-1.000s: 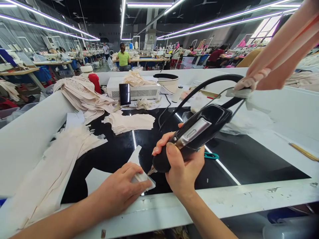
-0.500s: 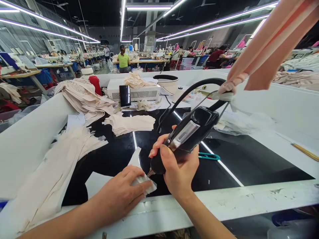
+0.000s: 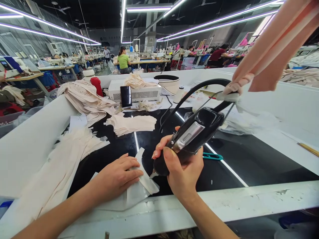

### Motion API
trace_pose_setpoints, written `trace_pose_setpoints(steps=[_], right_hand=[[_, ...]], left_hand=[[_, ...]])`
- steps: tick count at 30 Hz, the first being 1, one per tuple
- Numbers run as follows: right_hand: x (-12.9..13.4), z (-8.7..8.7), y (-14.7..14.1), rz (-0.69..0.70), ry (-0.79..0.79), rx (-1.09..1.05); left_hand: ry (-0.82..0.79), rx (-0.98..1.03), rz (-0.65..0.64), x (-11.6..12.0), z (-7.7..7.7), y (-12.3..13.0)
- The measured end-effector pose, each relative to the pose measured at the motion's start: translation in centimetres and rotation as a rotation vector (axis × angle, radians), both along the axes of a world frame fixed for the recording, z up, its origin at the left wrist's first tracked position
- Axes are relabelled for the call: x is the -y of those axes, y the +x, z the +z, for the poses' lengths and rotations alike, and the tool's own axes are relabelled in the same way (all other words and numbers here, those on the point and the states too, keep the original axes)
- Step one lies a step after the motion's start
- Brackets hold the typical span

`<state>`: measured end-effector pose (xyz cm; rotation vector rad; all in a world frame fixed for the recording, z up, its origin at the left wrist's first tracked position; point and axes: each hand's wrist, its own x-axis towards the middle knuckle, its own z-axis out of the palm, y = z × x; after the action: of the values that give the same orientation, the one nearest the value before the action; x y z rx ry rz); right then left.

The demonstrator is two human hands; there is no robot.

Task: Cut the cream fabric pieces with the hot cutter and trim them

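Note:
My left hand (image 3: 119, 174) lies flat with its fingers stretched out, pressing a pale fabric strip (image 3: 149, 183) against the glossy black tabletop (image 3: 236, 156). More whitish material (image 3: 129, 199) spreads beneath and in front of that hand. Wrapped in my right hand (image 3: 185, 174) is a black corded hand tool (image 3: 193, 132) with a silver lever along its side. Its narrow metal tip points down at the strip's right edge; whether it touches cannot be made out. A knotted pink cloth (image 3: 264, 63) holds up the tool's rear end and cord.
Teal thread snips (image 3: 213, 156) lie right of the tool. Cream fabric pieces are stacked behind (image 3: 134, 124) and at left (image 3: 52, 176). Farther back stand a white vented box (image 3: 139, 94), a phone (image 3: 126, 96) and a thread cone (image 3: 178, 95). A low white wall (image 3: 32, 132) borders the table.
My left hand has slid left and flattened from its closer grip near the tip, uncovering more of the strip. My right hand still holds the tool in nearly the same place.

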<state>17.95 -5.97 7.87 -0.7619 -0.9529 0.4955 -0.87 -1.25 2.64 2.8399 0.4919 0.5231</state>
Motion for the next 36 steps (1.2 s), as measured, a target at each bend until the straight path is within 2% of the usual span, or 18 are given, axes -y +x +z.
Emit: trace_pose_setpoints(steps=[6,19,36], right_hand=[[0.1,0.2,0.0,0.008,0.006,-0.021],[0.0,-0.2,0.1,0.046,0.033,-0.011],[-1.4,-0.3,-0.4,0.028,-0.012,-0.002]], left_hand=[[0.003,-0.018,-0.018,-0.1,0.3,0.0],[0.217,-0.057,-0.067,0.3,0.7,0.3],[0.187,-0.046,-0.041,0.6,0.6,0.5]])
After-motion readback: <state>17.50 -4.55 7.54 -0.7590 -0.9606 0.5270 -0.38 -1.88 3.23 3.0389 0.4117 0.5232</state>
